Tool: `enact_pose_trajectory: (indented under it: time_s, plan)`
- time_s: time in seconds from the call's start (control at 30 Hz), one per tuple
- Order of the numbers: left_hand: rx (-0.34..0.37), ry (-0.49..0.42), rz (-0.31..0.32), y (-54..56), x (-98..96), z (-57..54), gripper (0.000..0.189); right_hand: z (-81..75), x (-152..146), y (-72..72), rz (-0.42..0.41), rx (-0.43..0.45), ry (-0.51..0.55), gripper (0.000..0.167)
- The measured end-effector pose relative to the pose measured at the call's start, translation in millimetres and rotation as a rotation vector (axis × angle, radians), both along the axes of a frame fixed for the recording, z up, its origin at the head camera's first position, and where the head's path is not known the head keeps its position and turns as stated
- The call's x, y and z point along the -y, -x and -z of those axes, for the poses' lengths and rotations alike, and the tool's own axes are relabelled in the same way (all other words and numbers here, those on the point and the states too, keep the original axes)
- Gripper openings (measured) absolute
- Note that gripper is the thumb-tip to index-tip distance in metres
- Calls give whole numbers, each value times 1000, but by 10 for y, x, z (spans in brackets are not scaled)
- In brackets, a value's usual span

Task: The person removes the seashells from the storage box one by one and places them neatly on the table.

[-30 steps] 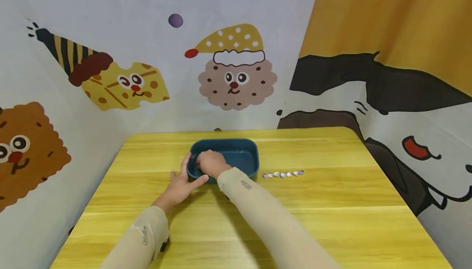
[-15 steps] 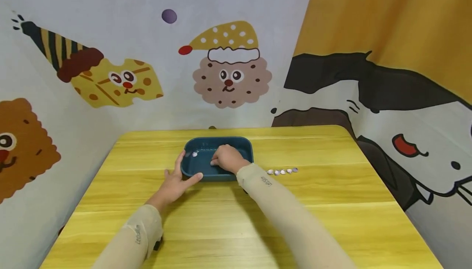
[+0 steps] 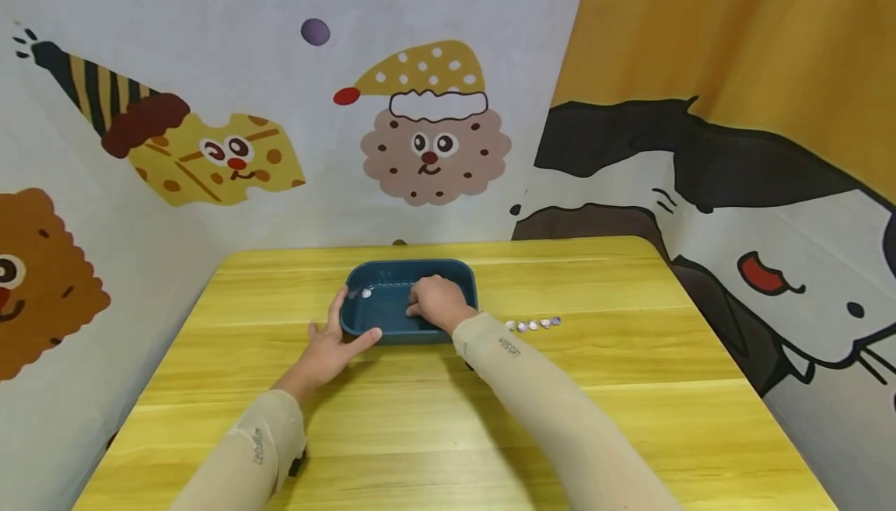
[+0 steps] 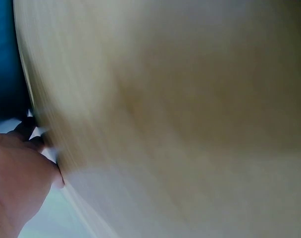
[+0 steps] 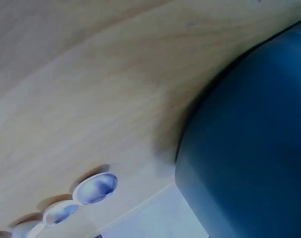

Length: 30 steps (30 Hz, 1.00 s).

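A dark blue rectangular box (image 3: 402,337) stands on the table. My left hand (image 3: 325,355) is at its left end, thumb and fingers spread straight, fingertips at the rim. My right hand (image 3: 439,301) reaches into the right half of the box, its fingers curled and pointing left; I cannot tell whether they hold anything. One small whitish seashell (image 3: 366,293) lies inside at the back left. Outside, right of the box, runs a row of small white-and-purple seashells (image 3: 533,325), partly hidden by my right arm. The right wrist view shows a hollow, purple-tinted seashell (image 5: 96,188) beside the box wall (image 5: 244,148).
The yellow wood-grain table (image 3: 616,418) ends close behind the box, at a fabric backdrop (image 3: 266,52) printed with cartoon food figures. The seashell row sits close to the right forearm (image 3: 553,410).
My right hand has moved from the left end of the box to its right half, uncovering the seashell inside. My left hand stays at the rim. The head view has shifted slightly.
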State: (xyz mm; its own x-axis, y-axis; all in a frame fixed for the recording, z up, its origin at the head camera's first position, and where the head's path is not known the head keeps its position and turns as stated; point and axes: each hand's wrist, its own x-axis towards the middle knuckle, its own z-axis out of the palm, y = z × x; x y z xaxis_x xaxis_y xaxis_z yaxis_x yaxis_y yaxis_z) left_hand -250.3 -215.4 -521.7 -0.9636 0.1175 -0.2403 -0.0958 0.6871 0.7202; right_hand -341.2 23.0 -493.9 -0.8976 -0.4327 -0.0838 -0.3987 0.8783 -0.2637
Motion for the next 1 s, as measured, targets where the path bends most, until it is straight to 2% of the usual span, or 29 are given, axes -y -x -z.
enact_pose_trajectory:
  time_s: [0.17, 0.33, 0.67, 0.83, 1.0]
  plan:
    - [-5, 4, 7, 12, -30, -40, 115, -40, -65, -18, 30, -6, -5, 19]
    - [4, 7, 8, 2, -41, -62, 115, -60, -139, -37, -17, 29, 22, 12]
    - [6, 17, 1, -25, -24, -28, 115, -167, -236, -110, -80, 38, -59, 13]
    - [21, 6, -3, -59, -30, -19, 114, -285, -336, -163, -110, 0, 29, 14]
    - [15, 7, 3, -62, -36, -15, 113, -401, -559, -202, -135, -2, 132, 30]
